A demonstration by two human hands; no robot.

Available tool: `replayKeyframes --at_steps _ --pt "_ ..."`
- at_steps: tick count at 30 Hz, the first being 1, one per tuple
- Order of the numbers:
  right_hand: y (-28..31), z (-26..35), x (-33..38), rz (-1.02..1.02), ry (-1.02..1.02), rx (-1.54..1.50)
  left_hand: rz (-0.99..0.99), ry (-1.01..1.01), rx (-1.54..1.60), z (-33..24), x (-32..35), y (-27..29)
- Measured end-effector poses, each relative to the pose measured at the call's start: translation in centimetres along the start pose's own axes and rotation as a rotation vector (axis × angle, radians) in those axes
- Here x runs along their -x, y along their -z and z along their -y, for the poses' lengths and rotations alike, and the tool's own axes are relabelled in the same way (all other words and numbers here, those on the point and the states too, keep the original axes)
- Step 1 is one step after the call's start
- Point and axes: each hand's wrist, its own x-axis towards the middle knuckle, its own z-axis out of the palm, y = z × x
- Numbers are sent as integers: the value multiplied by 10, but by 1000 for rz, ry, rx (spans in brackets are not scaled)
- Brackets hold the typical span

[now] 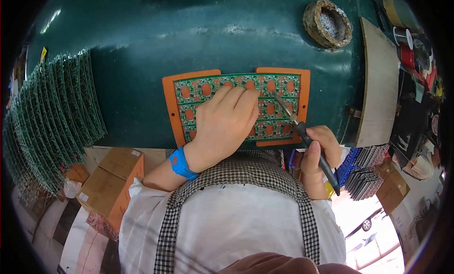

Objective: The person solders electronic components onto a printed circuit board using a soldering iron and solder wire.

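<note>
A green circuit board panel (279, 119) with rows of cutouts lies in an orange tray (306, 92) at the table's near edge. My left hand (226, 115), a blue band on its wrist, rests over the panel's middle. Its fingers are curled down onto the board; whatever they pinch is hidden beneath them. In my right hand (324, 146) is a soldering iron (327, 169), gripped like a pen by its dark handle. The iron slants up and left, its tip over the top row right of my left fingers. Whether the tip touches the board I cannot tell.
On the green table (189, 42), many upright circuit boards (59, 101) stand at the left. A crusty round pot (311, 21) with shiny grey contents sits far right. A flat grey panel (378, 80) borders the right side, beside a spool (403, 38). Cardboard boxes (106, 179) stand below left.
</note>
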Motion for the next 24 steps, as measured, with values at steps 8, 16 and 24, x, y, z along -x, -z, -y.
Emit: replayKeyframes --at_steps 8,16,24 --pt "-6 -2 -1 19 16 39 23 -22 -65 2 3 -5" --pt "-11 -1 -9 -30 62 87 -22 -40 -87 4 1 0" --pt "-19 5 -22 12 169 134 -7 134 -34 -1 -6 3"
